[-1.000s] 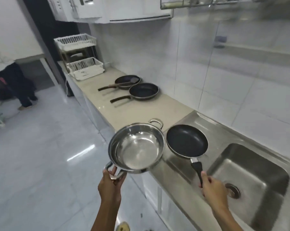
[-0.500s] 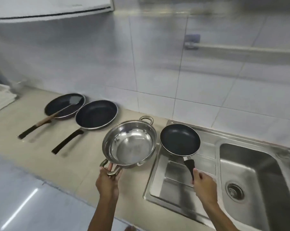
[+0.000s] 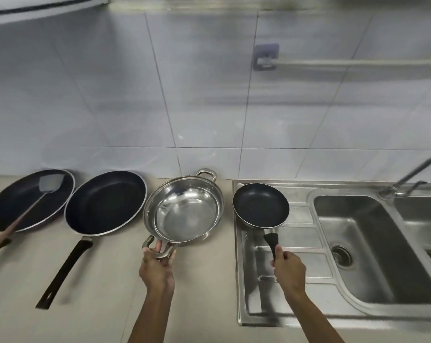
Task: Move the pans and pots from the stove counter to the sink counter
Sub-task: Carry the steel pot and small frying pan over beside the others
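My left hand (image 3: 157, 268) grips the near loop handle of a shiny steel pot (image 3: 184, 211), which sits low over the beige counter (image 3: 110, 293) beside the sink unit. My right hand (image 3: 289, 271) holds the black handle of a small black frying pan (image 3: 261, 205) over the steel drainboard (image 3: 293, 246). Whether pot or pan touches the surface I cannot tell. Left of the pot lie two larger black pans: one with a long black handle (image 3: 105, 203), and a far-left one (image 3: 28, 199) with a spatula (image 3: 23, 216) resting in it.
A double steel sink (image 3: 372, 248) with a drain fills the right side, and a tap (image 3: 407, 179) stands behind it. A tiled wall with a rail (image 3: 358, 62) rises behind the counter. The counter's front edge runs along the bottom.
The view has swung round to face the wall head-on. Both hands carried the pot and small pan forward and down, from the counter's edge to low over counter and drainboard.
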Demonstrator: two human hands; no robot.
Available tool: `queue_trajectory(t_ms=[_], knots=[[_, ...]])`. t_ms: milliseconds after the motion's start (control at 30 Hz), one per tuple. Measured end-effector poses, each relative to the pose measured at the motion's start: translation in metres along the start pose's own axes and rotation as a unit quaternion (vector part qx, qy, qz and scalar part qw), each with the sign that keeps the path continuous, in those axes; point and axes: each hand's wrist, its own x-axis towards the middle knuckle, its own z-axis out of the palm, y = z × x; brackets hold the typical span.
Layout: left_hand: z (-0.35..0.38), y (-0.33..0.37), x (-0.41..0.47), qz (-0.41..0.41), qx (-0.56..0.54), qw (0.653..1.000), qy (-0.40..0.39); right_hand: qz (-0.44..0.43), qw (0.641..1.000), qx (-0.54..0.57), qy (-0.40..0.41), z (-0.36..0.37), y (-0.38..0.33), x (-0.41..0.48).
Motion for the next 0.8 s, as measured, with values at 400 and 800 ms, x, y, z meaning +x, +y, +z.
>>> queue_trajectory(t_ms=[400, 800], knots=[[0.01, -0.015, 0.015, -0.011, -0.021, 1.0, 0.004, 0.001, 1.0, -0.014, 0.016, 0.026, 0.003, 0.019], [0.009, -0.032, 0.013, -0.01, -0.029, 0.999, 0.029, 0.001, 1.0, -0.029, 0.006, 0.03, 0.011, 0.036]])
